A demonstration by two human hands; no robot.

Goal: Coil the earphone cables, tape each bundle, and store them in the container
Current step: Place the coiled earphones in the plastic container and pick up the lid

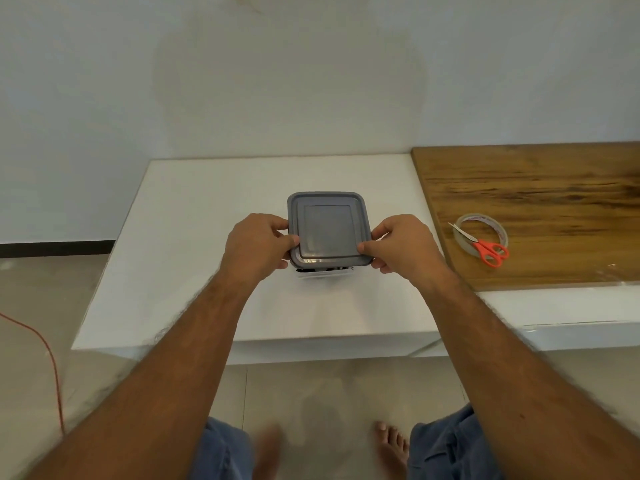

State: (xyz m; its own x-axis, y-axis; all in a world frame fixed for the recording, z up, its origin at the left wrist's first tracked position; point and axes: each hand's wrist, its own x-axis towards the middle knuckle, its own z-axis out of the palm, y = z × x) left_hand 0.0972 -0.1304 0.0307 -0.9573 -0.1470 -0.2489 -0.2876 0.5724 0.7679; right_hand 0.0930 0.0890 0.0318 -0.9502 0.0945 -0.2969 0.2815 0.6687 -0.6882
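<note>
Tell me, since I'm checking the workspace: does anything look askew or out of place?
Nothing stands out. The grey lid sits square on the container, and the scissors lie across the tape roll on the wooden board.

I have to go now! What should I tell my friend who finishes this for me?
Left hand: grips the left edge of the grey lid.
Right hand: grips its right edge.
The lid sits on the clear container on the white table; dark cables show faintly through its front wall.
Tape roll and orange scissors lie on the wooden board.
Done: storing appears finished.
Left: press the lid fully shut; its seal cannot be judged.
</note>
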